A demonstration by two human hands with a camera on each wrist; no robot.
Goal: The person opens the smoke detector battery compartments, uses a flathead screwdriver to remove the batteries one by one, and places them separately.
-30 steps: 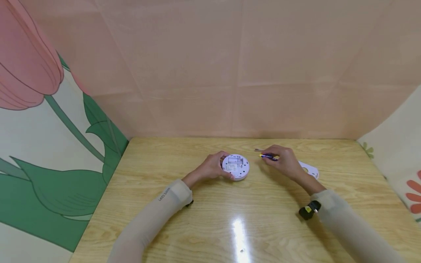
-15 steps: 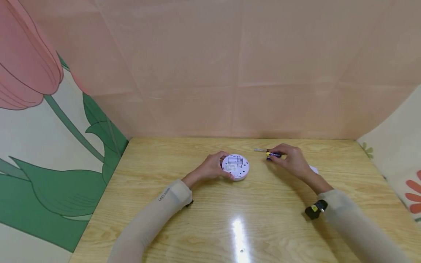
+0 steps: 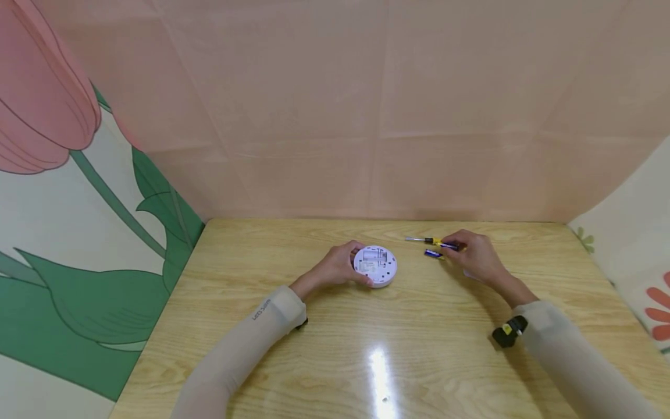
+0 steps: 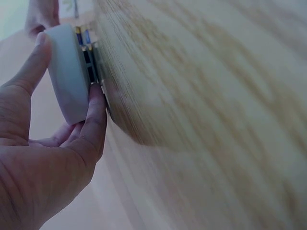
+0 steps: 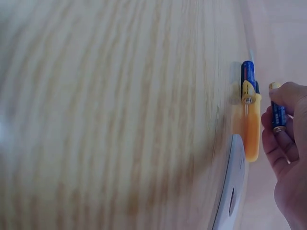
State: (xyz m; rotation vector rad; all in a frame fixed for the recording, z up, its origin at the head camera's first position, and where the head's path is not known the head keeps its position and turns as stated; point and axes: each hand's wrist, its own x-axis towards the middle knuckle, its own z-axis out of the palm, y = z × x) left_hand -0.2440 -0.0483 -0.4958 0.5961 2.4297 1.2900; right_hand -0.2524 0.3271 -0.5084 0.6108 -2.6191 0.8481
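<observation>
Since half a second ago, the right hand [image 3: 478, 256] has shifted rightward, and one battery [image 3: 433, 254] now shows lying on the table [image 3: 314, 349], just beside the screwdriver [image 3: 416, 239]. Thumb and fingers of that hand pinch a second battery [image 5: 278, 116], its middle partly covered. The left hand [image 3: 340, 265] grips the edge of the round white device [image 3: 374, 266], thumb and fingers spread to its width; the print on its face is too small to read. From above, the right hand hides most of the white plate [image 5: 230, 187], which the right wrist view cuts off at the bottom.
</observation>
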